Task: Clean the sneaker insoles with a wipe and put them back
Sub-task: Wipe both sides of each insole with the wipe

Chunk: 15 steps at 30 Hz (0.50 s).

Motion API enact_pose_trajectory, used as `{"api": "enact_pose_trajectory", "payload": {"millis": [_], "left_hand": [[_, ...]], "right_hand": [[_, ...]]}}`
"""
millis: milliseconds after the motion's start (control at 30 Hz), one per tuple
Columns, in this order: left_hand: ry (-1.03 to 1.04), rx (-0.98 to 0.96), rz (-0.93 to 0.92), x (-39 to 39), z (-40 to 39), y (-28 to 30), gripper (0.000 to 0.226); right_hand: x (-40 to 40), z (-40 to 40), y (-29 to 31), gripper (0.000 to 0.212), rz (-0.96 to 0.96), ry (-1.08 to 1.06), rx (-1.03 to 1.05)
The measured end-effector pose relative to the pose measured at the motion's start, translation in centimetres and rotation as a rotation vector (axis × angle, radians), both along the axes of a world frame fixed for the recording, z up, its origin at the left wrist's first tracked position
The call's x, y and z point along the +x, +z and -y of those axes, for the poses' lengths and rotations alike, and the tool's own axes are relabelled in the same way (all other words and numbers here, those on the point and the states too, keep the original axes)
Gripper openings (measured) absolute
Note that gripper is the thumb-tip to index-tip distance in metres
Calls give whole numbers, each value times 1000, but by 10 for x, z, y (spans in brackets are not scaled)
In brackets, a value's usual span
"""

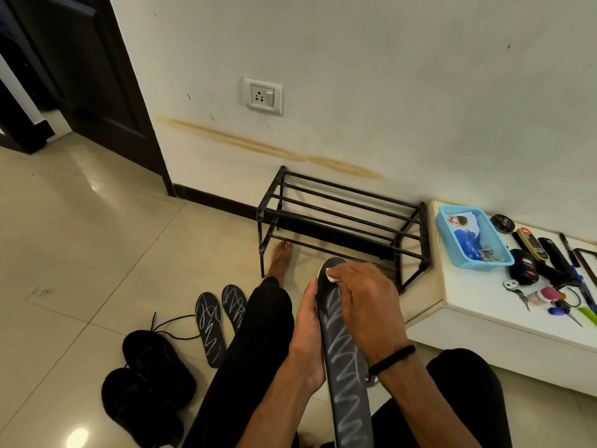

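Wipe [331, 275] is sitting under the curled right hand [365, 305] at the far tip of the insole [345, 357]; the left hand [307, 334] is gripping its left edge, long axis running toward the person.

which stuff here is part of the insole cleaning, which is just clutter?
Job:
- insole in hand, left hand holding it
- wipe under right hand
- two insoles on floor
- black sneakers

Lying about:
- shoe rack
- blue basket
- polish tin
- keys
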<state>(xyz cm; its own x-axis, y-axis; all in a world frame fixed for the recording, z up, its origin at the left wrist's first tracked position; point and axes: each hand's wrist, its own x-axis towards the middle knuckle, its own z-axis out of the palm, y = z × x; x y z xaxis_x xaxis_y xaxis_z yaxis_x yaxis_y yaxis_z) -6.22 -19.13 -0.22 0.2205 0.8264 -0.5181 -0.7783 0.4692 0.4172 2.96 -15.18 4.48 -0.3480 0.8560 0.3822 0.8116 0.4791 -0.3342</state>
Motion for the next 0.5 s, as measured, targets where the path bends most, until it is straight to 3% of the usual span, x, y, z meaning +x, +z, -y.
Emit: {"api": "enact_pose_trajectory", "payload": {"millis": [367, 500], "left_hand": [[-56, -16, 72, -10, -6, -8, 91], [-68, -7, 133, -9, -11, -7, 89]], "right_hand": [[12, 76, -26, 48, 49, 76, -114], [20, 72, -16, 40, -61, 104, -114]]}}
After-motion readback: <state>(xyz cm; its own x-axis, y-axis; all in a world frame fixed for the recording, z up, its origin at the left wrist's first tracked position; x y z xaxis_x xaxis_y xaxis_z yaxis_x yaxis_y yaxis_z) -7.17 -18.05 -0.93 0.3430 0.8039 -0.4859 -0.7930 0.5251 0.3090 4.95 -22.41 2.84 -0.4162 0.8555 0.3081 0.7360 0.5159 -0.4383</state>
